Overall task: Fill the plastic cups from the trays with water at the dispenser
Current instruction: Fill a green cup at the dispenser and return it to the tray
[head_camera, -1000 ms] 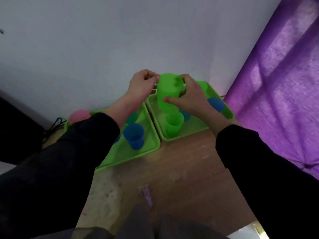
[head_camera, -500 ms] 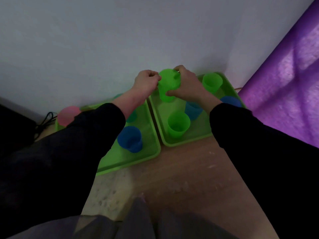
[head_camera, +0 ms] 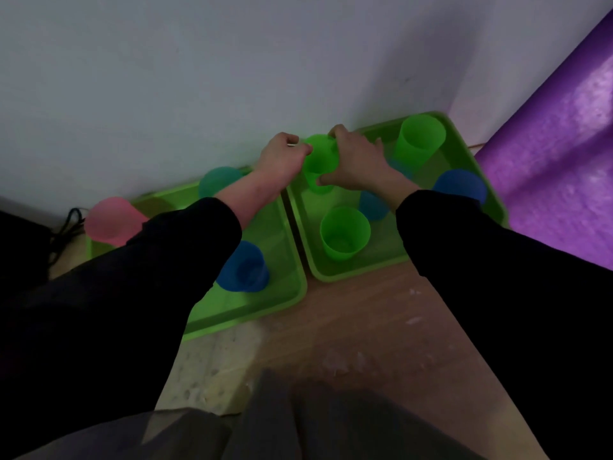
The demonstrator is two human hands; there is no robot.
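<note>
In the head view, both hands are on one green cup at the far left corner of the right tray, close to the wall. Our right hand curls round the cup's right side, thumb low on the body. Our left hand pinches the rim from the left. The cup stands upright, mouth up, directly between the hands, neither nearer. We cannot tell whether its base rests on that tray. No dispenser shows, so we judge that filling needs a lift straight up along its axis.

two green trays on wooden floor
</note>
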